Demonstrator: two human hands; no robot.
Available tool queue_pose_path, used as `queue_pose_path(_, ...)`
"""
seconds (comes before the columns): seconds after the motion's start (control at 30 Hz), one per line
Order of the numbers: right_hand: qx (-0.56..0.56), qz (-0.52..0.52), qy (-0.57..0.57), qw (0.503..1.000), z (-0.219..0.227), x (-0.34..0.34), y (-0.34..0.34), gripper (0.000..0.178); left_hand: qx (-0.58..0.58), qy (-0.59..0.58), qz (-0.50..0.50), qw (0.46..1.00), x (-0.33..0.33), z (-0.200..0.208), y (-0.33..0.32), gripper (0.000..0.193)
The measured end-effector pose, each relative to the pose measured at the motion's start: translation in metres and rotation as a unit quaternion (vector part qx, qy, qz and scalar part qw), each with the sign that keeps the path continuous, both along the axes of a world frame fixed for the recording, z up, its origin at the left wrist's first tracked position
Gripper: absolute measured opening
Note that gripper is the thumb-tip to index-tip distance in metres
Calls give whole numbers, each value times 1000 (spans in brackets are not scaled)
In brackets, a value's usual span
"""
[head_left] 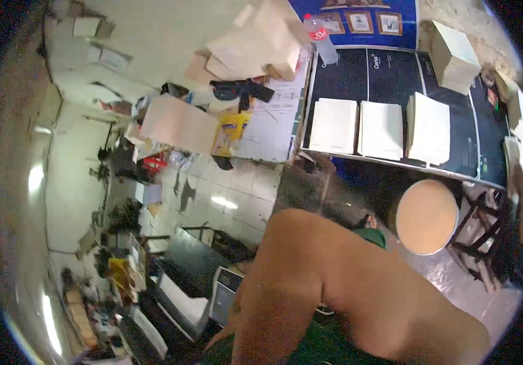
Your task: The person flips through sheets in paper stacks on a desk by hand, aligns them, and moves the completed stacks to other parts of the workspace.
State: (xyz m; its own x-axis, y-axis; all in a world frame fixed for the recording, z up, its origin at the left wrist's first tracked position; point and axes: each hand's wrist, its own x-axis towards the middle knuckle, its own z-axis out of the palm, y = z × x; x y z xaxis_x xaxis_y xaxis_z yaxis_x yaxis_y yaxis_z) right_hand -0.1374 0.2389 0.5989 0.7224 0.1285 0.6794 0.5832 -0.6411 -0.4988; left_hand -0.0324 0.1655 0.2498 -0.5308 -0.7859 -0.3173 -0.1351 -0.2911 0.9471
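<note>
A bare bent arm crosses the lower middle, its elbow pointing toward the table and its forearm running down out of the picture. It appears to be my right arm; neither of my hands shows. Beyond the elbow stands a table with a black top (389, 74). Along its near edge lie three stacks of white paper: the left stack (333, 126), the middle stack (380, 130) and the right stack (428, 129). Farther back is a taller paper stack (455, 56). A clear plastic bottle (323, 44) with a red cap and label stands at the table's back left.
A round stool (427, 216) with a tan top stands below the table's front edge. To the left, another table holds large pale sheets (179, 123), a yellow packet (232, 131) and dark items. A black-and-white machine (194, 274) stands at lower left. Tiled floor lies between.
</note>
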Motion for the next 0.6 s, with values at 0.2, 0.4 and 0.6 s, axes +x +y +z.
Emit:
queue_pose_path(0.2,39,-213,64,974,-32,-105,-85,44,-21,-315,-67,946,13,-74,2,42)
queue_pose_path(0.4,392,-588,113,699,-250,-271,-82,33,51,-176,73,980,-26,-60,18,47)
queue_pose_path(0.6,577,-645,104,490,-421,-312,44,27,-66,-213,-171,960,-61,-82,0,41)
